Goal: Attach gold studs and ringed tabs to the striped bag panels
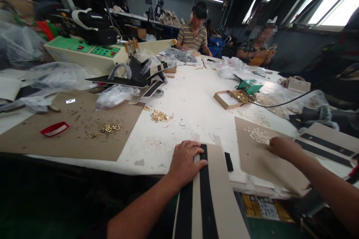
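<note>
A long beige panel [217,183] with two black strips hangs over the table's front edge toward me. My left hand [187,162] rests on its far end, fingers over a black strip, thumb and fingertips pressing it. To the right, my right hand [282,147] is at the edge of a scatter of small pale rings [256,135] on a brown sheet [252,157]. Its fingers are bent together and point down; whatever may be between them is hidden. Another beige panel with black strips [333,140] lies right of that hand.
Gold metal pieces [159,116] lie mid-table, a red tray [54,129] at left. Behind stand a cardboard box [223,99], a green device [250,86] with a black cable and a cream machine [84,54]. Two people [193,35] sit across the table.
</note>
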`<state>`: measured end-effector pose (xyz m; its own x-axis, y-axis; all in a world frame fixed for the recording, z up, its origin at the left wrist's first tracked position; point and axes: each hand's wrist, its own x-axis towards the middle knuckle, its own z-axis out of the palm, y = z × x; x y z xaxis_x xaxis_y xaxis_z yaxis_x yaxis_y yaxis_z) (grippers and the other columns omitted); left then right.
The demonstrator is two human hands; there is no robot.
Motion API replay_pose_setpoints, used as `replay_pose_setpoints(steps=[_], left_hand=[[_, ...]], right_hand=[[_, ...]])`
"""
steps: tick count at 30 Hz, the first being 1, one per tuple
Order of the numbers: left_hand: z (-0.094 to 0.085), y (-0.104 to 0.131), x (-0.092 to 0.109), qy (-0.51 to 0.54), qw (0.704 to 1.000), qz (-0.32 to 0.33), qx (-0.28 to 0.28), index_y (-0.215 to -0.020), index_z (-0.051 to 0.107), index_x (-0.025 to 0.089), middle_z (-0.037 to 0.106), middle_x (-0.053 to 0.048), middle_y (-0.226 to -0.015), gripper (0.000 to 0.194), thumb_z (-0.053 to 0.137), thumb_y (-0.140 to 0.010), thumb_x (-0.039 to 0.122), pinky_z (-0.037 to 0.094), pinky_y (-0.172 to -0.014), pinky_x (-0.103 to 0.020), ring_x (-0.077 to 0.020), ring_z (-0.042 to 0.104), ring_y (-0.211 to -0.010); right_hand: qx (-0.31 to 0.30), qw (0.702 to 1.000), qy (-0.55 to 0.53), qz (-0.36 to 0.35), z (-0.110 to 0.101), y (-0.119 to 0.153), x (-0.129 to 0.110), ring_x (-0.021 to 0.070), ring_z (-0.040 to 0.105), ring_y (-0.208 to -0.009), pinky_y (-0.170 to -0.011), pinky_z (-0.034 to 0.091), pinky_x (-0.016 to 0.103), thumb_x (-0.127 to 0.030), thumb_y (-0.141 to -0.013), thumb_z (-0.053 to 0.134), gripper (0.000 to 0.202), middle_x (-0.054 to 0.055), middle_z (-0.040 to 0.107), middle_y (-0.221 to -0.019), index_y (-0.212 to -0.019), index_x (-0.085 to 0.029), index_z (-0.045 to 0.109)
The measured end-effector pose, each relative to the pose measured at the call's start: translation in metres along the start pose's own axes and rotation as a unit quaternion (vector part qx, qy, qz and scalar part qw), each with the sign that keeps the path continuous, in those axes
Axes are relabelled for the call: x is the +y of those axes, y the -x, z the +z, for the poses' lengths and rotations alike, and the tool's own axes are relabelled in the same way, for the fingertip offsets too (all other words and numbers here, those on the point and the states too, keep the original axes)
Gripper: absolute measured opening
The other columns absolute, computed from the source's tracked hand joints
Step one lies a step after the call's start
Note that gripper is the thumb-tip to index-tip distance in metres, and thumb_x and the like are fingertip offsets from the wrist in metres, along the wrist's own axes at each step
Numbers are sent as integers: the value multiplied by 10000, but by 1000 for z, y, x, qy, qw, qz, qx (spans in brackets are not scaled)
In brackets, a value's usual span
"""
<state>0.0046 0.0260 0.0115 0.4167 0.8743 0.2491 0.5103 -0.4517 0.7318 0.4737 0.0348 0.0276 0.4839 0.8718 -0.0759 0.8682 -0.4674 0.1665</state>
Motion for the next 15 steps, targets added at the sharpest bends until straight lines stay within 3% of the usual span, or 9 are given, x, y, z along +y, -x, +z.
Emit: replay_pose_setpoints(steps=[4,11,15], left_hand=[[1,0,-1,-4,1000,1,-1,-1023,766,282,727,-17,-1265,289,882,-760,316,433,-1043,-470,-282,597,-1225],[6,-1,-2,-16,1000,16,-3,-1036,761,282,726,11,-1274,295,884,-775,344,419,-1045,-458,-265,588,-1241],[10,-2,-5,-28,999,18,-5,-1050,762,280,722,9,-1283,304,877,-784,371,417,-1057,-456,-266,576,-1252]], right_hand=[[-55,998,20,-17,0,8,0,323,701,-862,-680,386,397,-194,-848,733,175,240,736,-926,-679,-152,726],[-77,996,35,19,5,33,7,345,662,-997,-714,348,432,-414,-957,587,292,200,716,-1145,-1028,-226,798],[-66,997,39,31,8,40,5,352,654,-1007,-706,340,424,-419,-982,546,341,218,708,-1160,-1070,-203,796]])
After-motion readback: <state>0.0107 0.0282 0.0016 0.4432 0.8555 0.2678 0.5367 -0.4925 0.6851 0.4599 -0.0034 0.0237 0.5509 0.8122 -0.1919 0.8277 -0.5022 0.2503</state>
